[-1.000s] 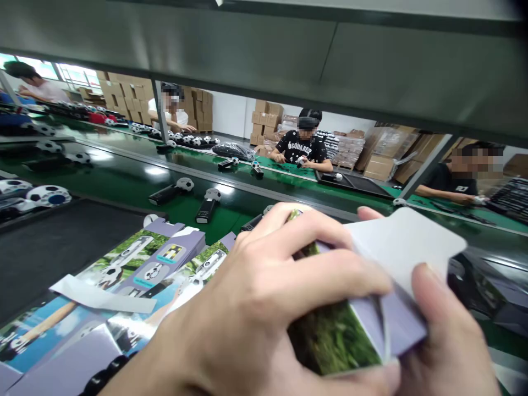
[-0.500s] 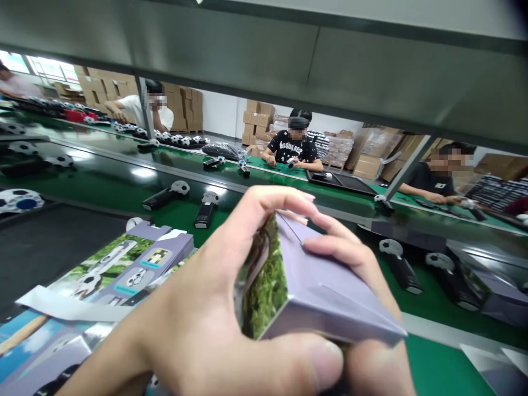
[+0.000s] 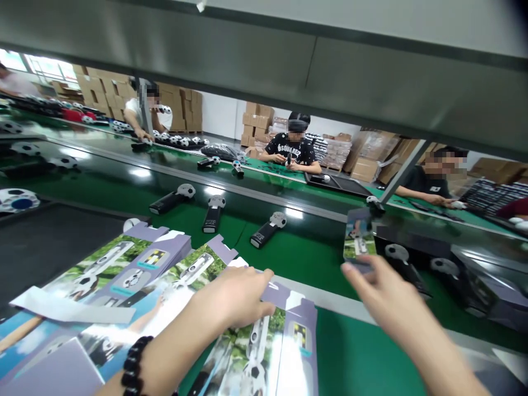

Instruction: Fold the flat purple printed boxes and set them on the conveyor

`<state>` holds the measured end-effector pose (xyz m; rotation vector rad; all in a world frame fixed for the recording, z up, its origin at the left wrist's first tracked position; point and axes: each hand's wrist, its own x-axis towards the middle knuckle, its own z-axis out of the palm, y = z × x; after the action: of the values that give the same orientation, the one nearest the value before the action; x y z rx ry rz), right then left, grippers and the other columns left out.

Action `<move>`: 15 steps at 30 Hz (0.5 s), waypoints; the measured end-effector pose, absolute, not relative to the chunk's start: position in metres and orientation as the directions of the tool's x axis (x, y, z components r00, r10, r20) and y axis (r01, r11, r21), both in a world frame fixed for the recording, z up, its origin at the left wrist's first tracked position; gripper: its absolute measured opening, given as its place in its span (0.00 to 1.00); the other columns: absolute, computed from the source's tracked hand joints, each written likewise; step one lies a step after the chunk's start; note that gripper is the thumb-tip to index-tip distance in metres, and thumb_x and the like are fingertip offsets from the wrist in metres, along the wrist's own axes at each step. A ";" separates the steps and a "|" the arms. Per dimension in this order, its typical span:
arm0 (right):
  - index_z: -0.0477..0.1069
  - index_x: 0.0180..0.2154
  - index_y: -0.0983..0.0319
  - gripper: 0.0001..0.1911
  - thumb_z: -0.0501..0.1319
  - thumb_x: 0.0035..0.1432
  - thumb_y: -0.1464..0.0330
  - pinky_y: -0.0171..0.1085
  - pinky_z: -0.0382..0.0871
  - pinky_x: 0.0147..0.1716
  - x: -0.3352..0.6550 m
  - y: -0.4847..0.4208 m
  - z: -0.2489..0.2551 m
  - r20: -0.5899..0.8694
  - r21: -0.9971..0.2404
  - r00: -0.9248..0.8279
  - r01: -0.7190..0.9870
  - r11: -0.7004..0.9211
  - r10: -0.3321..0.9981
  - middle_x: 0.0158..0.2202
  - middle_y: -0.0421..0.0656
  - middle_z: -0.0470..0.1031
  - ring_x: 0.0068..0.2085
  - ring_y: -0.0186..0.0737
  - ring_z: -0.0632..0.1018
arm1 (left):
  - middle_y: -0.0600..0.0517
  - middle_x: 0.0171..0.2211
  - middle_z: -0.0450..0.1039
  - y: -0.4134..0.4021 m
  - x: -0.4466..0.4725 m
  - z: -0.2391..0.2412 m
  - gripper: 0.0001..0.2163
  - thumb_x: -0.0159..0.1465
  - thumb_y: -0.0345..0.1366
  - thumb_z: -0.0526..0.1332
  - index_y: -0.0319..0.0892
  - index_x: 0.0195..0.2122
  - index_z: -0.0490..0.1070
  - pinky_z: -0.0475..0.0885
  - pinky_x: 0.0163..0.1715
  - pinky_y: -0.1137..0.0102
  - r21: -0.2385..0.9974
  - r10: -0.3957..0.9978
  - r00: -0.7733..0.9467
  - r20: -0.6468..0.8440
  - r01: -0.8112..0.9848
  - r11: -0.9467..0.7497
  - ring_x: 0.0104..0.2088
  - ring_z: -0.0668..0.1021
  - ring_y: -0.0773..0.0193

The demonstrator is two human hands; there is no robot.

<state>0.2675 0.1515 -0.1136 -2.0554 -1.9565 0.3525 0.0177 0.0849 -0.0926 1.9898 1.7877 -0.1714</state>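
Observation:
My left hand [image 3: 235, 300], a black bead bracelet on its wrist, lies on a spread of flat printed cartons [image 3: 136, 269]. Its bent fingers press the flap of the top flat carton [image 3: 284, 335]. My right hand [image 3: 381, 294] reaches out over the green belt [image 3: 313, 256]. Its fingertips are at the lower edge of a folded purple box [image 3: 358, 237] that stands upright and blurred. I cannot see whether they pinch the box or only touch it.
Three black hand-held fans with football heads [image 3: 171, 199] [image 3: 213, 212] [image 3: 268, 230] lie on the belt beyond the cartons. More fans and dark boxes [image 3: 474, 286] sit to the right, a black tray [image 3: 49, 242] to the left. Co-workers sit across the line under a grey overhead shelf [image 3: 264, 60].
Both hands held the folded box close to the camera. Now the right hand has carried it out over the belt, and the left hand has dropped onto the flat cartons.

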 end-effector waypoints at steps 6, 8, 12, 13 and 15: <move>0.66 0.58 0.69 0.26 0.55 0.68 0.56 0.53 0.66 0.53 0.210 0.135 -0.148 -0.359 -0.373 -0.326 0.909 0.186 0.874 0.52 0.58 0.72 0.55 0.62 0.72 | 0.43 0.50 0.70 0.090 0.036 -0.112 0.19 0.70 0.43 0.62 0.36 0.57 0.67 0.70 0.57 0.50 0.154 0.903 0.106 -0.415 0.987 -0.045 0.53 0.73 0.53; 0.67 0.57 0.71 0.25 0.55 0.68 0.58 0.56 0.66 0.52 0.202 0.129 -0.146 -0.363 -0.374 -0.347 0.904 0.206 0.865 0.51 0.61 0.73 0.54 0.66 0.73 | 0.43 0.49 0.70 0.089 0.038 -0.114 0.18 0.70 0.42 0.62 0.36 0.55 0.68 0.70 0.57 0.50 0.171 0.907 0.102 -0.408 0.985 -0.034 0.53 0.74 0.53; 0.67 0.56 0.74 0.24 0.59 0.63 0.65 0.65 0.66 0.46 0.206 0.126 -0.133 -0.238 -0.443 -0.332 0.874 0.203 0.913 0.43 0.64 0.75 0.48 0.75 0.74 | 0.41 0.50 0.70 0.088 0.031 -0.113 0.22 0.67 0.42 0.64 0.37 0.59 0.66 0.69 0.57 0.46 0.300 0.945 0.107 -0.310 0.954 -0.009 0.54 0.73 0.48; 0.62 0.61 0.71 0.28 0.58 0.64 0.64 0.66 0.66 0.47 0.209 0.127 -0.129 -0.155 -0.491 -0.319 0.846 0.208 0.935 0.45 0.63 0.74 0.48 0.74 0.74 | 0.39 0.53 0.68 0.088 0.028 -0.109 0.26 0.67 0.44 0.63 0.39 0.62 0.62 0.68 0.57 0.45 0.355 0.963 0.104 -0.250 0.935 -0.009 0.55 0.72 0.45; 0.42 0.69 0.63 0.38 0.54 0.66 0.56 0.61 0.68 0.51 0.211 0.128 -0.119 0.084 -0.623 -0.253 0.741 0.249 0.964 0.56 0.60 0.67 0.54 0.66 0.73 | 0.39 0.63 0.57 0.086 0.023 -0.098 0.32 0.68 0.49 0.58 0.47 0.69 0.48 0.68 0.58 0.45 0.482 0.994 0.073 -0.085 0.876 -0.023 0.60 0.68 0.43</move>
<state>0.2115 0.1282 -0.1190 -1.5504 -2.0731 0.6538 0.0228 0.0862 -0.0981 1.9492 1.8517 0.3890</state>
